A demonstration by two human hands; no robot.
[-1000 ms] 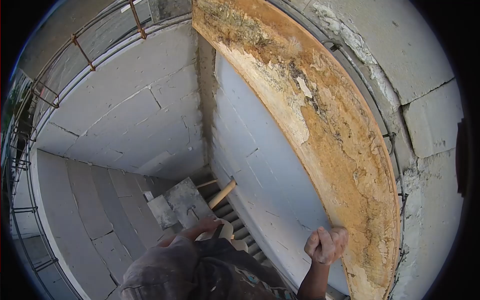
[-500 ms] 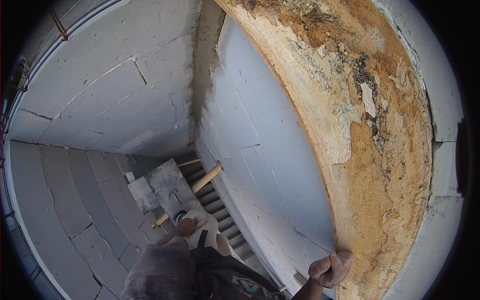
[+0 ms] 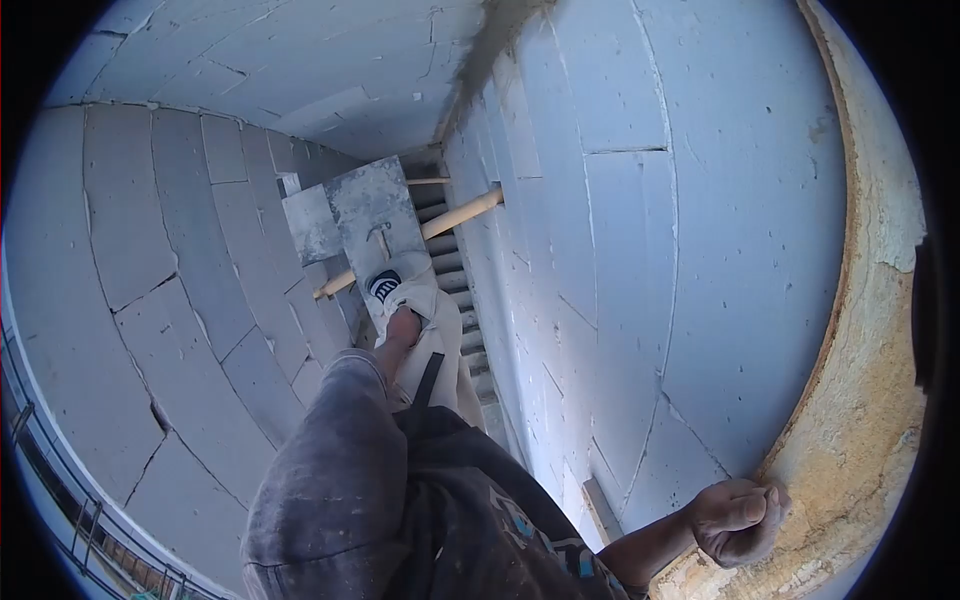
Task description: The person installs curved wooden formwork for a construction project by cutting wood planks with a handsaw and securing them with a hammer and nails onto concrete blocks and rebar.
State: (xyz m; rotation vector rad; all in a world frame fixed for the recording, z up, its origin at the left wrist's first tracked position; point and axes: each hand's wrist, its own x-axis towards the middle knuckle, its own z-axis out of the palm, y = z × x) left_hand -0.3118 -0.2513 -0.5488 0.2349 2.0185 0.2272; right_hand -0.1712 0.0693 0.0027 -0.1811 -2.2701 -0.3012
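Note:
My right hand (image 3: 738,522) is closed at the near edge of a weathered, yellow-brown wooden board (image 3: 850,440), its fingers curled round that edge. The board has flaking pale patches and runs along the right side of the view. My left hand (image 3: 403,326) rests against the thigh of my cream trousers (image 3: 440,330), with its fingers hidden by the cloth. Past my leg, a hammer (image 3: 380,238) lies on a grey-spattered platform board (image 3: 375,205), where my foot in a dark, striped shoe (image 3: 384,287) stands.
Pale block walls rise on the left (image 3: 190,260) and right (image 3: 620,260), meeting another wall at the top. Round wooden poles (image 3: 462,213) stick out from under the platform. Below it are ridged, step-like shapes (image 3: 455,280). Steel bars (image 3: 85,530) show at the lower left.
My view has swung so that the board sits further right and less of it shows. The right hand stays at the board's edge, and the left stays by my thigh.

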